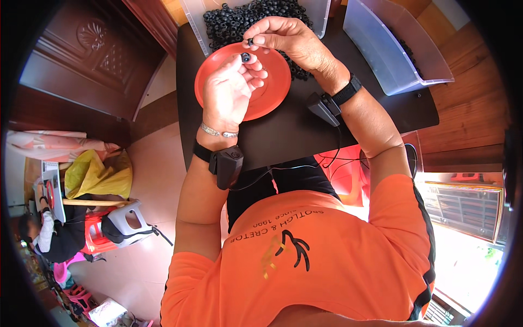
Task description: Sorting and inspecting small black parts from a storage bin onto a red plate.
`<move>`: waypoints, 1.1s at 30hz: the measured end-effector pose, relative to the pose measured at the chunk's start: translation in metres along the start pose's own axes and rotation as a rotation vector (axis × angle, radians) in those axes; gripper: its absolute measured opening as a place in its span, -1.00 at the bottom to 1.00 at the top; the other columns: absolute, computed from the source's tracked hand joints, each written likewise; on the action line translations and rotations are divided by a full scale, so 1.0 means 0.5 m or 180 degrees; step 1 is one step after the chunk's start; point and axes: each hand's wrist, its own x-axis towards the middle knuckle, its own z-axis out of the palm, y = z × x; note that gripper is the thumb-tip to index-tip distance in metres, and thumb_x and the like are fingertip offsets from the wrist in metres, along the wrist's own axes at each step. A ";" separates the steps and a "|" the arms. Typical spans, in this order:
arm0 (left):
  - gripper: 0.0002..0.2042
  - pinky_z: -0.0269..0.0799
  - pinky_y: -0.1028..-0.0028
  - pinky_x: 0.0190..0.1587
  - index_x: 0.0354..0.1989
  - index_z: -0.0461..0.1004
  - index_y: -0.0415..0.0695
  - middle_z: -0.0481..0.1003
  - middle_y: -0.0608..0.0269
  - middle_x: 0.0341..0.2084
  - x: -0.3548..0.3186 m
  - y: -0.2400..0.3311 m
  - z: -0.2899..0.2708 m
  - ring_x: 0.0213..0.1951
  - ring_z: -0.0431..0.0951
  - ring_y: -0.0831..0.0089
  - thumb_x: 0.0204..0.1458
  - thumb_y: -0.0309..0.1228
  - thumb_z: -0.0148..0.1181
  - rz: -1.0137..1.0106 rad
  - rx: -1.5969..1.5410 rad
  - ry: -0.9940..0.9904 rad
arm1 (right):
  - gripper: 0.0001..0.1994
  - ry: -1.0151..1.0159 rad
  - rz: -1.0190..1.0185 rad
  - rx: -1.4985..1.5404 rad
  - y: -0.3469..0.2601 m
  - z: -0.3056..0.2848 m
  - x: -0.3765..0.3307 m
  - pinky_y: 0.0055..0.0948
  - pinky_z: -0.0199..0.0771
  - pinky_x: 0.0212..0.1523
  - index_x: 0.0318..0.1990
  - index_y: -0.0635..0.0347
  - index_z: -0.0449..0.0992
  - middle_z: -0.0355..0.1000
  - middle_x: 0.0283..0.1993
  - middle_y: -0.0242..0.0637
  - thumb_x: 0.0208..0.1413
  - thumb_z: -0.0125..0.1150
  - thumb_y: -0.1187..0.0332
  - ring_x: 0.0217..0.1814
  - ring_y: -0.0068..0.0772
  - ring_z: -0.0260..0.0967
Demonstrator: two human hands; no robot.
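My left hand (227,90) is palm up over an orange-red plate (272,95), its thumb and fingertips closed on a small round black part (245,57) with a hole or pale spot in it. Just above and to the right, my right hand (291,44) pinches a second small black part (250,41) between thumb and forefinger. The two parts are close but apart. Behind the plate, a clear plastic bin holds a heap of black ring-like parts (229,24). More loose parts (298,72) spill out at the plate's right side.
A dark table (283,136) carries all this. At its right stands a second translucent bin (376,54) with black parts inside. Wrist-worn black devices (227,166) trail cables across my lap. A person in dark clothing (52,242) is at the far left, near a yellow bag (98,174).
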 end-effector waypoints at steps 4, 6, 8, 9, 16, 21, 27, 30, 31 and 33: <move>-0.78 0.32 0.40 -0.17 -0.28 0.39 -0.22 0.40 0.18 -0.33 0.003 -0.004 -0.001 -0.26 0.44 0.30 0.15 -0.31 -0.07 -0.0045 -0.0086 -0.0076 | -0.84 -0.0115 -0.0205 0.0016 0.001 0.001 -0.001 -0.55 0.40 -0.04 -0.16 0.23 0.53 0.51 -0.23 -0.35 0.14 0.13 0.41 -0.13 -0.56 0.42; -0.76 0.35 0.42 -0.20 -0.25 0.39 -0.23 0.42 0.19 -0.34 0.001 -0.005 0.002 -0.28 0.46 0.32 0.16 -0.29 -0.07 -0.0016 -0.0022 -0.0018 | -0.84 -0.0141 -0.0277 -0.0027 0.005 0.002 -0.001 -0.54 0.39 -0.02 -0.17 0.23 0.53 0.51 -0.22 -0.35 0.13 0.14 0.42 -0.12 -0.56 0.42; -0.74 0.37 0.44 -0.23 -0.23 0.39 -0.23 0.44 0.21 -0.34 0.001 -0.005 0.003 -0.30 0.49 0.33 0.16 -0.27 -0.08 0.0014 0.0039 0.0037 | -0.85 -0.0148 -0.0326 -0.0033 0.010 0.005 -0.001 -0.54 0.39 0.01 -0.17 0.23 0.53 0.50 -0.21 -0.35 0.11 0.15 0.45 -0.10 -0.55 0.41; -0.74 0.37 0.44 -0.23 -0.23 0.39 -0.23 0.44 0.21 -0.34 0.002 -0.006 0.002 -0.30 0.49 0.34 0.16 -0.27 -0.08 0.0005 0.0032 0.0056 | -0.85 -0.0150 -0.0326 -0.0036 0.008 0.005 -0.002 -0.54 0.39 0.01 -0.17 0.23 0.53 0.50 -0.21 -0.35 0.11 0.15 0.45 -0.10 -0.55 0.41; -0.74 0.35 0.45 -0.23 -0.23 0.38 -0.22 0.43 0.23 -0.36 0.001 -0.004 0.004 -0.30 0.47 0.35 0.16 -0.26 -0.09 -0.0014 0.0052 0.0092 | -0.86 -0.0179 -0.0471 -0.0328 0.002 0.013 -0.005 -0.56 0.41 -0.04 -0.18 0.23 0.54 0.49 -0.24 -0.39 0.13 0.13 0.45 -0.14 -0.60 0.40; -0.74 0.35 0.46 -0.23 -0.22 0.37 -0.23 0.42 0.23 -0.37 0.001 -0.005 0.005 -0.30 0.47 0.35 0.16 -0.26 -0.09 -0.0015 0.0097 0.0164 | -0.86 -0.0197 -0.0539 -0.0545 0.004 0.021 -0.007 -0.58 0.43 -0.08 -0.18 0.25 0.53 0.51 -0.28 -0.40 0.14 0.12 0.45 -0.18 -0.64 0.41; -0.73 0.35 0.46 -0.24 -0.23 0.38 -0.23 0.42 0.20 -0.38 0.002 -0.005 0.006 -0.30 0.47 0.34 0.16 -0.25 -0.08 -0.0001 0.0095 0.0228 | -0.87 -0.0118 -0.0568 -0.0646 0.001 0.024 -0.009 -0.58 0.43 -0.08 -0.19 0.26 0.53 0.50 -0.29 -0.41 0.13 0.12 0.47 -0.19 -0.62 0.42; -0.73 0.35 0.46 -0.24 -0.22 0.38 -0.24 0.42 0.20 -0.38 0.001 -0.005 0.005 -0.30 0.47 0.34 0.16 -0.25 -0.08 -0.0015 0.0080 0.0269 | -0.87 -0.0078 -0.0501 -0.0783 -0.004 0.028 -0.011 -0.57 0.43 -0.08 -0.20 0.25 0.54 0.51 -0.28 -0.40 0.11 0.16 0.46 -0.18 -0.62 0.42; -0.73 0.35 0.46 -0.24 -0.22 0.38 -0.24 0.42 0.20 -0.39 0.000 -0.005 0.005 -0.29 0.47 0.34 0.16 -0.25 -0.08 0.0001 0.0089 0.0297 | -0.87 -0.0036 -0.0347 -0.0668 -0.007 0.030 -0.013 -0.57 0.43 -0.08 -0.19 0.25 0.53 0.48 -0.27 -0.40 0.10 0.16 0.47 -0.18 -0.60 0.41; -0.73 0.35 0.46 -0.24 -0.21 0.38 -0.24 0.43 0.19 -0.38 0.001 -0.004 0.004 -0.29 0.47 0.35 0.15 -0.25 -0.07 -0.0016 0.0047 0.0273 | -0.86 0.0003 -0.0196 -0.0555 -0.008 0.030 -0.013 -0.57 0.42 -0.08 -0.19 0.25 0.53 0.45 -0.26 -0.39 0.09 0.17 0.49 -0.17 -0.59 0.40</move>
